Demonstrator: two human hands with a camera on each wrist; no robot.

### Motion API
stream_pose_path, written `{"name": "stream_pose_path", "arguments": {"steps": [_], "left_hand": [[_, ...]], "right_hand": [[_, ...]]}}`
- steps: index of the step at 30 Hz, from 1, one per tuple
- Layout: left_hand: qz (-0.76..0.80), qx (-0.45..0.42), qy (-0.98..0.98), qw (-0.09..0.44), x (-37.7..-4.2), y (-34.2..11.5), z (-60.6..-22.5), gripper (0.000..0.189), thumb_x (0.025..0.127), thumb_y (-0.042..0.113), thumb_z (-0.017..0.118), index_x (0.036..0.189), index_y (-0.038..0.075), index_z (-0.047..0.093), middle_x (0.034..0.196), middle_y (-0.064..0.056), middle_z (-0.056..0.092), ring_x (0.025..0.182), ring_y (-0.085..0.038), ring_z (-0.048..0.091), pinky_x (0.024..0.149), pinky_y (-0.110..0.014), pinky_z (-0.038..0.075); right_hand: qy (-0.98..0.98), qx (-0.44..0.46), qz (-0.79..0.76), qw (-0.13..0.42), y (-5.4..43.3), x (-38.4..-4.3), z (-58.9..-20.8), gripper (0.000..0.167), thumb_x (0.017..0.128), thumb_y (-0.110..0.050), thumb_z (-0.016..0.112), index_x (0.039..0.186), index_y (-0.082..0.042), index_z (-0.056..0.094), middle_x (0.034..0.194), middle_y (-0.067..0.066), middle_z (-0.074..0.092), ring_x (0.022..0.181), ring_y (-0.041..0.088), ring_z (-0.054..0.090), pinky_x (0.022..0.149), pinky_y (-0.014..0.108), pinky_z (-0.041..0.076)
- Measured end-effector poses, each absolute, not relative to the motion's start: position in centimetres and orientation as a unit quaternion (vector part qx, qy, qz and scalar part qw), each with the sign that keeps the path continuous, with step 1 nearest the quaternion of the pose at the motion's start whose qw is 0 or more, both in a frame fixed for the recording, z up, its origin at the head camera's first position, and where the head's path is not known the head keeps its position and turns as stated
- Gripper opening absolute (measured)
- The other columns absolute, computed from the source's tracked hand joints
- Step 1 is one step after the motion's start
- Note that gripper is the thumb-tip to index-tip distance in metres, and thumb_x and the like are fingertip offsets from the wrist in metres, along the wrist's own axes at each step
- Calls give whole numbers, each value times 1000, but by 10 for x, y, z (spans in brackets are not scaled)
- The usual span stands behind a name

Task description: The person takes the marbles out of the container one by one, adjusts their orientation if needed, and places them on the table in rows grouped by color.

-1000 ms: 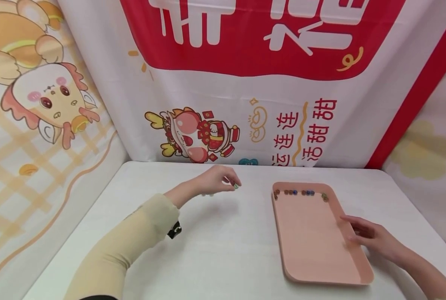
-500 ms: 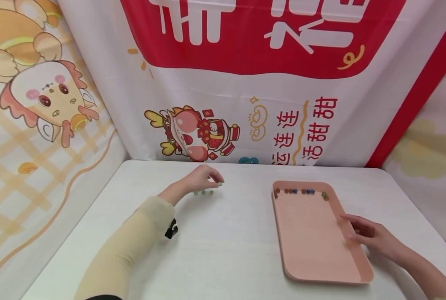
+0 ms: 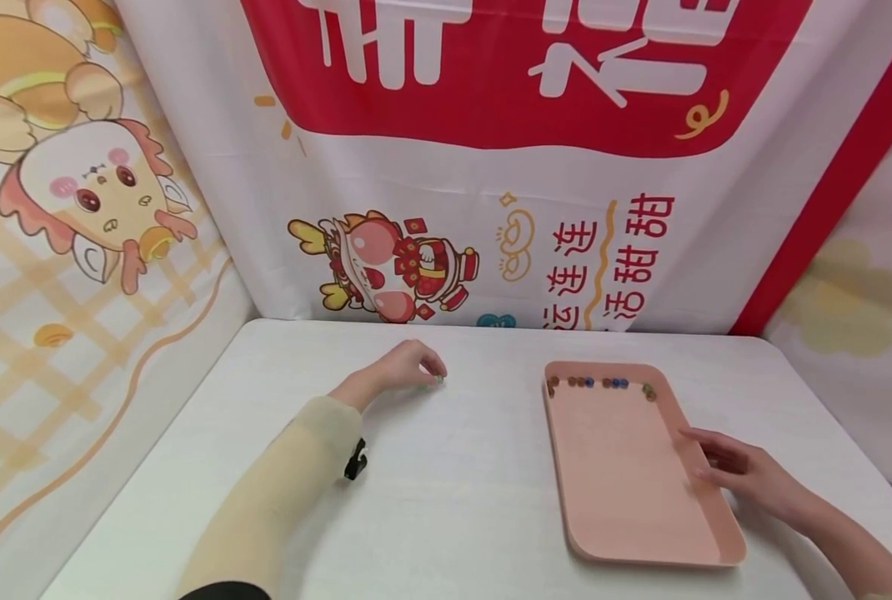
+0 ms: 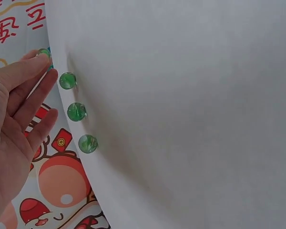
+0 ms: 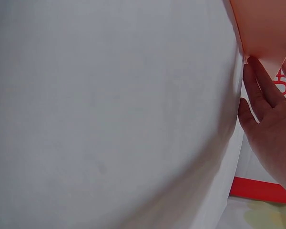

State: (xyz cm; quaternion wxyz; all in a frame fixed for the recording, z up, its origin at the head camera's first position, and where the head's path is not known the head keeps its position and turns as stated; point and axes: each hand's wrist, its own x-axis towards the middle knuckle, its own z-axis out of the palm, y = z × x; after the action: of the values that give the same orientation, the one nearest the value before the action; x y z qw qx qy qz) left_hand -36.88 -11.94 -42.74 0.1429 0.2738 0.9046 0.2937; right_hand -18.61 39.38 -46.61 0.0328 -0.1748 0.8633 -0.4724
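My left hand (image 3: 408, 365) pinches a green glass marble (image 4: 44, 52) between thumb and fingertips, low over the table. Three more green marbles (image 4: 76, 112) sit in a row on the white tabletop beside its fingers; in the head view the hand mostly covers them. On the right lies a pink rectangular tray (image 3: 633, 483). My right hand (image 3: 749, 473) holds the tray's right side, some fingers against the outer wall and others over the rim.
Inside the tray, along its far end, lie several brown, blue and green marbles (image 3: 615, 383). The white tabletop (image 3: 416, 517) meets a printed cloth backdrop (image 3: 446, 183) at its far edge. A patterned cloth (image 3: 116, 333) stands on the left.
My left hand moves left with the green marble, then lowers toward the table near the row of green marbles. The right hand and the tray stay in place.
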Motion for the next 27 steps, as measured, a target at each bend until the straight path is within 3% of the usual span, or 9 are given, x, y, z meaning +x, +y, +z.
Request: {"name": "stream_pose_path", "arguments": {"steps": [11,27], "left_hand": [[269,269,912,154,-373,-116,-436,14,85,3,73,95,14,75,89,6,69,90,-12,60,90,-33,48],[261,267,914,157,-370,-115,-434,14,86,3,73,95,14,75,89,7,68,91,-12,59,91,-33,47]], "right_hand": [[869,-156,-468,43,394,-186,-465,51,91,-7,67,138,4,48,123,-27,53,105,-11,52,81,13,46],[863,-167,-476,36,394,-186,-466,50,90,-3,67,137,4,49,124,-26,54,106,-10,52,82,13,46]]}}
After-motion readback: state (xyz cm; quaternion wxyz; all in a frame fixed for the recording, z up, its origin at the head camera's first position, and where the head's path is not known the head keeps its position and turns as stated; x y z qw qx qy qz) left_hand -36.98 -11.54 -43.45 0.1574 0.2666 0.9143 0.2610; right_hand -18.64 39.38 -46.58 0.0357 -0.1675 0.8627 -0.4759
